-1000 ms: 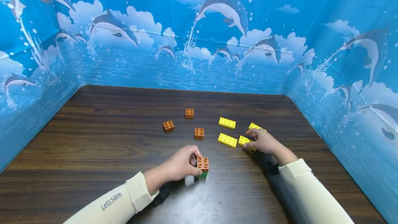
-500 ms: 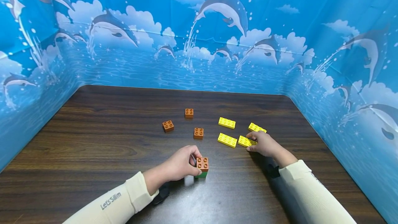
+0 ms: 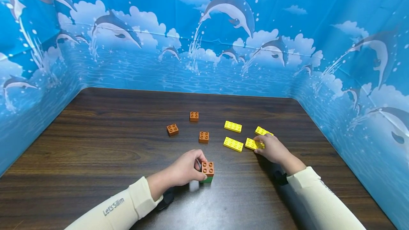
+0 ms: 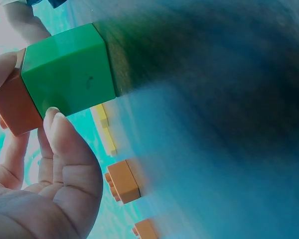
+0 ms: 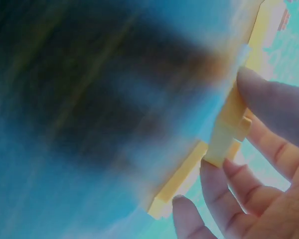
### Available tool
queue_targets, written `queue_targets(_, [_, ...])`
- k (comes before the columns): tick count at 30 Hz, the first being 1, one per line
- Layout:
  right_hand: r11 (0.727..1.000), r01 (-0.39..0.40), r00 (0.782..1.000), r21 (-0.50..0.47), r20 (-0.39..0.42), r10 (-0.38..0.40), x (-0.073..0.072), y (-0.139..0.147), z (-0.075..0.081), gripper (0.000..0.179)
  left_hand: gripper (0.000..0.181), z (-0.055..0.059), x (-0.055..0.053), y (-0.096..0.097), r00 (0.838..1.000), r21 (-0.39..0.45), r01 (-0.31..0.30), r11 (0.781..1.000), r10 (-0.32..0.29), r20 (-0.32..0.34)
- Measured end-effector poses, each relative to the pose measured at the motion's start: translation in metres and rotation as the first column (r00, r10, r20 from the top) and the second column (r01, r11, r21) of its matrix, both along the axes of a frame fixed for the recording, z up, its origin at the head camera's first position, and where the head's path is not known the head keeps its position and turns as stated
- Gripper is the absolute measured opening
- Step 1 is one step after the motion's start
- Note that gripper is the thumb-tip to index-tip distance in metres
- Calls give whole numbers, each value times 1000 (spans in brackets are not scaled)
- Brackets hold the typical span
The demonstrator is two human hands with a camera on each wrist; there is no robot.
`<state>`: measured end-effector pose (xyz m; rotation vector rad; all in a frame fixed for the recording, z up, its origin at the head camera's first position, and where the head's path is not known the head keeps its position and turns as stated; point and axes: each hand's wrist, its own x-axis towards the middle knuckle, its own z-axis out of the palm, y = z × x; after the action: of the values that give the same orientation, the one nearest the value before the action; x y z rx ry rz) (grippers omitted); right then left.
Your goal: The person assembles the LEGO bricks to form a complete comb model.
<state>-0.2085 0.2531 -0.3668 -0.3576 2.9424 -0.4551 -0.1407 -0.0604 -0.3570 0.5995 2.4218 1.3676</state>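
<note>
Head cam: high, facing forward and down, wide enough for table (image 3: 105, 134) and curtain (image 3: 143, 66). Left wrist cam: low, tight on left hand (image 3: 183, 169), rolled so table fills frame right; shares green block (image 4: 70, 72) with head. Right wrist cam: tight on right hand (image 3: 275, 150), rolled, table at frame left; shares yellow brick (image 3: 251, 143) with head.

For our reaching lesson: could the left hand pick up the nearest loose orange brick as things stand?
Probably not: the left hand grips the stack, though only table separates it from that orange brick.
</note>
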Motion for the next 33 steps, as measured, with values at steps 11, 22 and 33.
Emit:
queue_targets(11, [999, 14, 972, 31, -235, -6, 13, -14, 11, 42, 28, -1, -1, 0, 1000, -7, 7, 1000, -7, 12])
queue_targets(22, [995, -90, 953, -35, -294, 76, 35, -44, 20, 47, 29, -2, -2, 1, 1000, -11, -4, 1000, 4, 24])
queue_targets(33, [976, -209, 944, -67, -273, 183, 60, -72, 25, 45, 29, -3, -2, 0, 1000, 2, 8, 1000, -8, 13])
